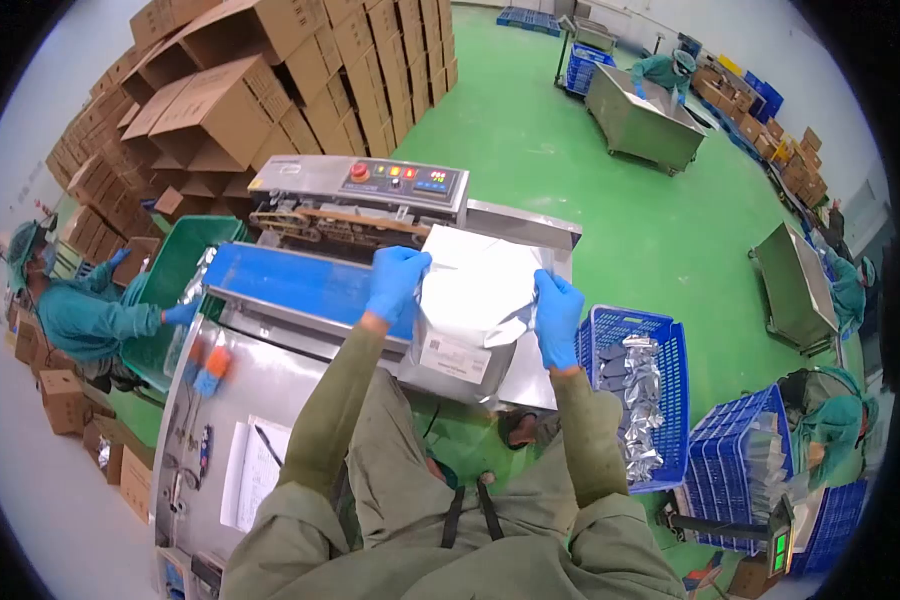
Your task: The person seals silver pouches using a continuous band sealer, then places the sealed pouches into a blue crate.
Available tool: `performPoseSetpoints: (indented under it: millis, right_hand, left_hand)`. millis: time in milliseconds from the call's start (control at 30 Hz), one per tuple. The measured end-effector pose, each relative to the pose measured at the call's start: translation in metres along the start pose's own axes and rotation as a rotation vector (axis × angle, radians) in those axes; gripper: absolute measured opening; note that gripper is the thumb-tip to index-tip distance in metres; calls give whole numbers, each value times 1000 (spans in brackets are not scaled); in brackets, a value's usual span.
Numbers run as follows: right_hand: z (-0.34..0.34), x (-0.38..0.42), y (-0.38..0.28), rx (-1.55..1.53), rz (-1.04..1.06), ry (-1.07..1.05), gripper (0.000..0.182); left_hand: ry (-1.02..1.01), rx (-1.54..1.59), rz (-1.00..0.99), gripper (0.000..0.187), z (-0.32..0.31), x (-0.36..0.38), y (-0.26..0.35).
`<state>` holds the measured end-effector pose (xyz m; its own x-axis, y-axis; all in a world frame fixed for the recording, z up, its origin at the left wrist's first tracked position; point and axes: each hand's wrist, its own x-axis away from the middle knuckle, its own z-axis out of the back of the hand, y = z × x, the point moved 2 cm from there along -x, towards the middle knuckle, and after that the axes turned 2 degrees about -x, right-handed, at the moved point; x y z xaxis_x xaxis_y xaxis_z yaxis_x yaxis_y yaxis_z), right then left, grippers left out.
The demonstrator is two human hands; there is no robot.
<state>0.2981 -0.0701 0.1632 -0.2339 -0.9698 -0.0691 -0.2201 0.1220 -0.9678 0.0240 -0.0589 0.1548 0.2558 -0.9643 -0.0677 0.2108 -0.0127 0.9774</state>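
Both my hands wear blue gloves. My left hand (396, 284) is closed on the upper left edge of a shiny silver-white bag (475, 285). My right hand (558, 318) pinches the same bag at its right edge. The bag's lower part is clear, with a white printed label (454, 360), and hangs in front of my legs. Just beyond it stands a metal sealing machine (358, 190) with a red button and lit displays. Its blue conveyor belt (285, 280) lies left of the bag.
A blue crate (683, 400) of silver packs stands at my right. On the metal table (305, 375) at left lie a notebook (254, 475) and pen. A co-worker (80, 305) reaches into a green bin (177, 262). Stacked cartons (215, 115) rise behind the machine.
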Motion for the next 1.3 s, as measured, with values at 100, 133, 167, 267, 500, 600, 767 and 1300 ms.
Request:
performPoseSetpoints:
  millis: [100, 133, 167, 267, 500, 600, 767, 1300]
  right_hand:
    - [12, -27, 65, 105, 5, 67, 23]
    - [4, -22, 61, 102, -25, 99, 26]
    - [3, -26, 66, 130, 6, 99, 26]
    - [-6, -39, 78, 196, 91, 86, 30]
    - [-41, -57, 121, 151, 56, 46, 33]
    - [-67, -61, 143, 162, 96, -3, 32]
    - [-99, -75, 180, 627, 702, -247, 16]
    - [488, 149, 391, 1079, -722, 264, 56]
  left_hand:
    - [25, -111, 19, 24, -17, -36, -81]
    - [33, -167, 2, 23, -19, -47, -96]
    - [29, -229, -29, 24, -21, -58, -113]
    - [32, -170, -6, 24, -15, -76, -138]
    - [145, -185, 87, 23, 19, -99, -149]
    - [115, -335, 28, 25, 53, -111, -155]
    - [-311, 208, 217, 45, 132, -104, -183]
    - [516, -690, -192, 36, 188, 202, -143]
